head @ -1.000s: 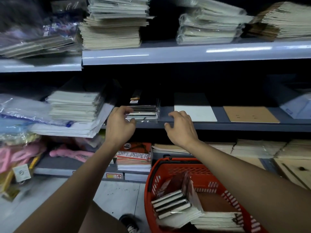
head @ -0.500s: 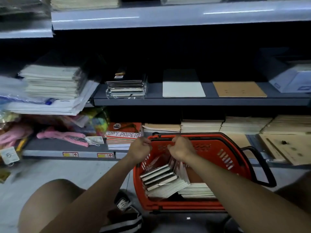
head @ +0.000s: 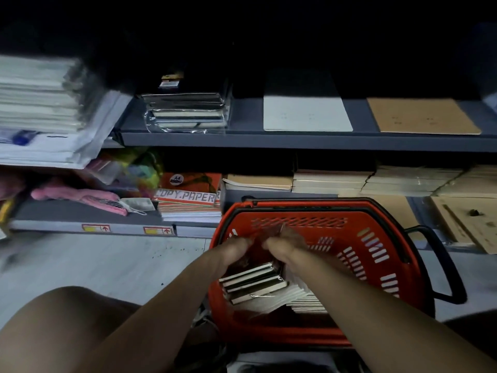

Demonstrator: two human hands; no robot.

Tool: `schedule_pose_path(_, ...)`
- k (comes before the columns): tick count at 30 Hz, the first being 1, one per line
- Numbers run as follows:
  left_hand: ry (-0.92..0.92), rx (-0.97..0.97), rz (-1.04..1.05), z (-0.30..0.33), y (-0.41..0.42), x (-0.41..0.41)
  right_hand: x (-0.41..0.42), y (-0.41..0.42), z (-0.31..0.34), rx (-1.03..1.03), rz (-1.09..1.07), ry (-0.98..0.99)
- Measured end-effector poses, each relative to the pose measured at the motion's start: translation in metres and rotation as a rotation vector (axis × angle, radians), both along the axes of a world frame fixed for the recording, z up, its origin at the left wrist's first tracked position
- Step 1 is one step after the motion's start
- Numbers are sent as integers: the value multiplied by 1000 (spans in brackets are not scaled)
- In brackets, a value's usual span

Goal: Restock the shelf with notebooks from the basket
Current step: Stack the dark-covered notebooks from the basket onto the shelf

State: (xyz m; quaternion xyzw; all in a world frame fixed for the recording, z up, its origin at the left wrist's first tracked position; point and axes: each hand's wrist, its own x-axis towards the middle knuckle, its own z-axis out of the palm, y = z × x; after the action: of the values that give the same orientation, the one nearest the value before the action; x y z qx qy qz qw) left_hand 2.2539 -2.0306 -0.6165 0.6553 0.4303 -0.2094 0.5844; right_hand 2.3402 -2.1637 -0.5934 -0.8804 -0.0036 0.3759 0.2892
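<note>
- Both hands are down inside the red basket; I see my left hand and right hand side by side over a wrapped pack of dark notebooks, fingers curled.
- Motion blur smears the fingertips, so I cannot tell whether either hand truly grips the pack or only touches its upper edge.
- That pack lies tilted at the left of the basket, white page edges facing me, leaning on a stack of pale notebooks beside it.
- On the grey shelf above the basket, a wrapped bundle of dark notebooks sits at the left end.
- Right of that bundle lie a white flat notebook and, further right, a brown flat notebook, each apart from the other.
- Below the shelf, an orange ream marked COPY PAPER stands just left of the basket's rim.
- My bare knee shows at lower left, above the pale floor.
</note>
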Motion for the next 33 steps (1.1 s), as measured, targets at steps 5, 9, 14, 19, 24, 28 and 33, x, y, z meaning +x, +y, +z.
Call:
schedule_pose_path(5,39,-39,-7,18,-9,11,7,7,-2,-33,-23,76)
schedule_pose_path(9,57,-28,61,34,-12,16,9,7,3,23,-110,59)
schedule_pose_path(14,20,-18,89,62,-20,12,8,-13,15,108,-322,89)
schedule_pose_path(19,-25,-49,127,80,-28,-6,4,-33,36,236,-429,50)
schedule_pose_path(24,-131,-127,221,103,-36,-26,-6,-51,64,434,-475,7)
schedule_pose_path(28,-262,-117,238,123,-37,-39,-17,-59,90,561,-491,-60)
schedule_pose_path(33,-516,-195,225,159,-37,-50,-27,-62,129,798,-600,-92)
